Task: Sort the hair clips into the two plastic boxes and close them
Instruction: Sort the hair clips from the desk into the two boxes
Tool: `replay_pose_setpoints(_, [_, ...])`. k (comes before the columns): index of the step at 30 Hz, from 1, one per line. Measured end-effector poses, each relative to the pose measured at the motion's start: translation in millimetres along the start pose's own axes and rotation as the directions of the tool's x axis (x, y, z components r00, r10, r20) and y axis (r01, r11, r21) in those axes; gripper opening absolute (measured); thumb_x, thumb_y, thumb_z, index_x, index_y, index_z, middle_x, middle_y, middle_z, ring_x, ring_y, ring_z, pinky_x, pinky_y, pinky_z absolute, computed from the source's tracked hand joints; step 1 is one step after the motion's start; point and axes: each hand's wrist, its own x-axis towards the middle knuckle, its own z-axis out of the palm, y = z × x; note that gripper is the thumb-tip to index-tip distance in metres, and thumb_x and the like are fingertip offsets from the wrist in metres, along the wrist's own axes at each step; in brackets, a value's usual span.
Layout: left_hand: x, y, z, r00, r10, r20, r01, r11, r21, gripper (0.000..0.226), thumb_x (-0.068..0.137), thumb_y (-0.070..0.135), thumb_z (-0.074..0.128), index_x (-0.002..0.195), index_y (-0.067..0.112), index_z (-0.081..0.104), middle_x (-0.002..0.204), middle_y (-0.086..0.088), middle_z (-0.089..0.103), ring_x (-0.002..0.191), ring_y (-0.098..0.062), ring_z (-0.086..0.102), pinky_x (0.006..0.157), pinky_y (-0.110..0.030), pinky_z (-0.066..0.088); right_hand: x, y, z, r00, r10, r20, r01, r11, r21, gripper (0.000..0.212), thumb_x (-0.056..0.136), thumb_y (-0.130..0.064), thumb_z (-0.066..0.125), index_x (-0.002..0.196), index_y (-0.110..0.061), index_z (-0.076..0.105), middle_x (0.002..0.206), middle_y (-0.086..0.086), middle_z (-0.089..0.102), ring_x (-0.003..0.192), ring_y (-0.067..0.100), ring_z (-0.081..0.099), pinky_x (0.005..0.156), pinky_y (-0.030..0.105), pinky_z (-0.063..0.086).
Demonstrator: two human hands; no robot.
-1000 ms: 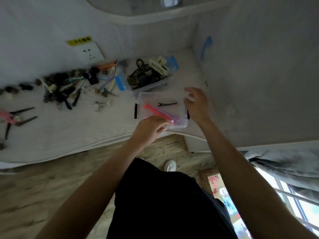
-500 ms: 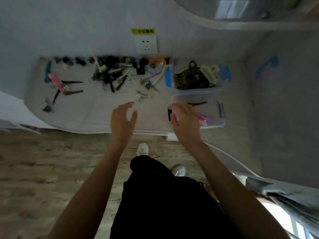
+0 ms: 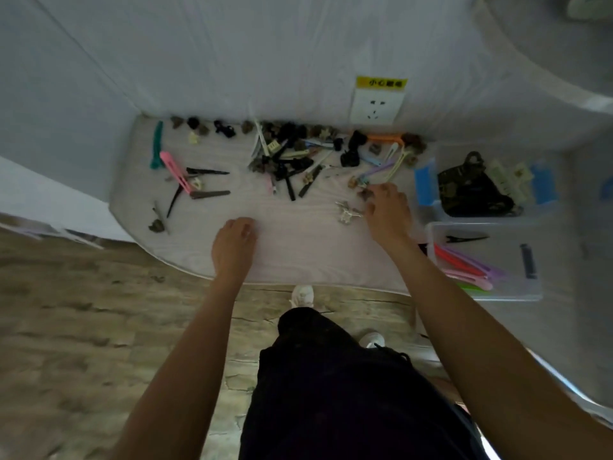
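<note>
**Right hand reaches the loose clips while both boxes wait open**

The right hand (image 3: 386,210) is at the centre right of the frame, low over the counter (image 3: 298,247). Its fingers are bent down over a small brown clip (image 3: 366,193) and just beside a silver clip (image 3: 346,211). I cannot tell if the grip already pinches one of them, because the fingertips hide the contact and the picture is blurred there. The hand is placed here, I think, because these clips lie nearest to the boxes.

The left hand (image 3: 234,242) rests at the lower centre, fingers loosely curled, holding nothing. It seems to wait, or to steady the body.

The main pile of hair clips (image 3: 288,157) lies along the wall in the upper centre, mixed in kind and colour. A few long clips, one pink clip (image 3: 175,172) among them, lie apart at the upper left.

The two boxes stand at the right edge, side by side and within easy reach. The far box (image 3: 428,180) holds big claw clips; the near box (image 3: 484,295) holds long flat clips in red, purple, pink and green. So the sorting seems to go by shape. Both boxes have no lid on, and most clips are not yet sorted, so the task is in its early part.
</note>
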Motion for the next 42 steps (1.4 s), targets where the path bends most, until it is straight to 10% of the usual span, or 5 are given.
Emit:
replay_pose_setpoints(6, [51.4,37.8,-6.8,0.985,0.159,-0.062,-0.169,0.961,-0.219,0.021,0.090,0.020,0.056,0.110,0.017,0.060,0.108,-0.005,0.059,0.087,-0.016,0.061,0.079,-0.033,0.052,-9.4,-7.7,15.8,0.999,0.045,-0.028,-0.046,0.998,-0.033,0.024,0.087,-0.008,0.050,0.108,-0.009,0.062,0.116,0.014,0.056,0.106,0.033,0.047,0.083,0.037,0.041])
replay_pose_setpoints(21, [101.5,57.2,6.3,0.992,0.024,0.121,0.002,0.977,-0.214,0.058,0.072,0.034,0.074,0.115,0.008,0.045,0.120,-0.014,0.048,0.108,-0.030,0.051,0.084,-0.034,0.041,46.7,-16.3,-6.0,0.930,0.363,-0.054,-0.351,0.923,0.159,0.032,0.090,-0.006,0.045,0.121,0.001,0.047,0.125,0.024,0.045,0.114,0.036,0.043,0.092,0.035,0.034])
replay_pose_setpoints(42, [56.2,30.5,8.2,0.986,0.113,0.126,-0.130,0.982,0.134,0.032,0.092,0.012,0.044,0.121,-0.001,0.043,0.120,-0.023,0.045,0.110,-0.035,0.043,0.093,-0.039,0.041,3.2,-38.9,-12.4,0.997,0.064,-0.037,-0.059,0.989,0.136,0.027,0.092,-0.005,0.045,0.119,-0.003,0.047,0.115,0.024,0.049,0.090,0.040,0.053,0.071,0.038,0.038])
